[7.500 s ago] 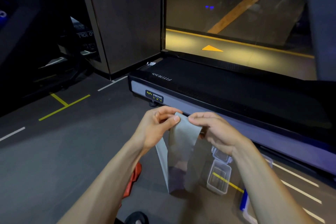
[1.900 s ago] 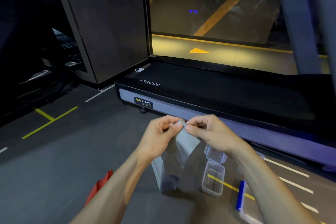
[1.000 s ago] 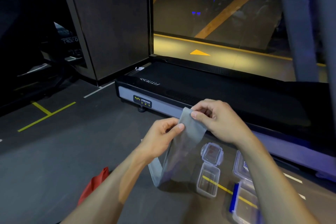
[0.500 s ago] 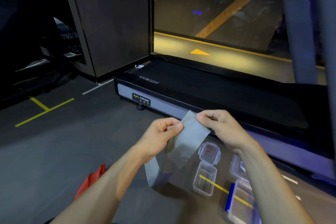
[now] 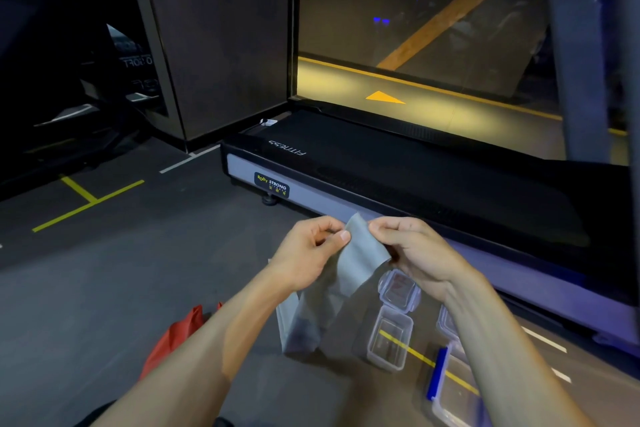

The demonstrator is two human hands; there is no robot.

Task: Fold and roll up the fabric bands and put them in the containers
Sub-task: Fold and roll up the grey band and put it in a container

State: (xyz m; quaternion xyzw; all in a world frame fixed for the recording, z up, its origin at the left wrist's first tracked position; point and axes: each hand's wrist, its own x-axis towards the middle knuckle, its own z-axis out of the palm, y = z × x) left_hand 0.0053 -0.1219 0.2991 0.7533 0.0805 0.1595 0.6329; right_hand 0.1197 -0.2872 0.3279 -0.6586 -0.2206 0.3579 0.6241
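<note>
- Grey band (image 5: pixel 360 253) hangs between both hands, its lower loop sagging towards the floor (image 5: pixel 104 288): soft, light, floppy stuff by the look of it.
- Left hand (image 5: pixel 304 253) pinches the top edge, thumb over fingers.
- Right hand (image 5: pixel 415 250) pinches the opposite corner; corners look the best hold.
- Clear container (image 5: pixel 389 345) sits open, just below.

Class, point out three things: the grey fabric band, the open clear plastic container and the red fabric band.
Grey fabric band (image 5: pixel 363 253): head view, upper flat part between the hands.
Open clear plastic container (image 5: pixel 390 340): head view, near wall.
Red fabric band (image 5: pixel 173 340): head view, crumpled middle.
</note>
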